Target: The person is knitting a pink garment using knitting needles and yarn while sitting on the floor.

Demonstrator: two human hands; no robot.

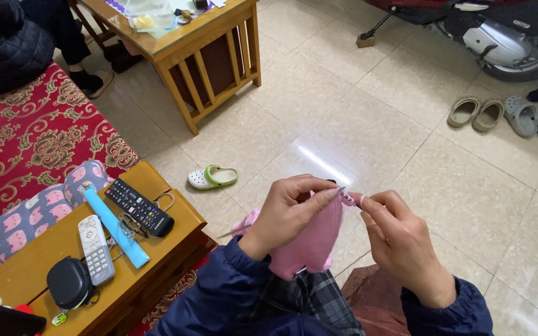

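Observation:
My left hand (291,211) grips the top edge of a pink knitted piece (309,246) that hangs down over my lap. A thin metal knitting needle (342,190) pokes out between my fingertips. My right hand (400,239) is closed near the needle tip, pinching the pink yarn at the stitches. Both hands meet above my knees, in dark blue sleeves.
A wooden sofa arm (157,249) at left carries a black remote (139,207), a grey remote (95,249), a blue strip (116,227) and a black pouch (68,283). A small white-green shoe (212,177) lies on the tiled floor. A wooden table (207,56), slippers (476,113) and a scooter (499,37) stand farther off.

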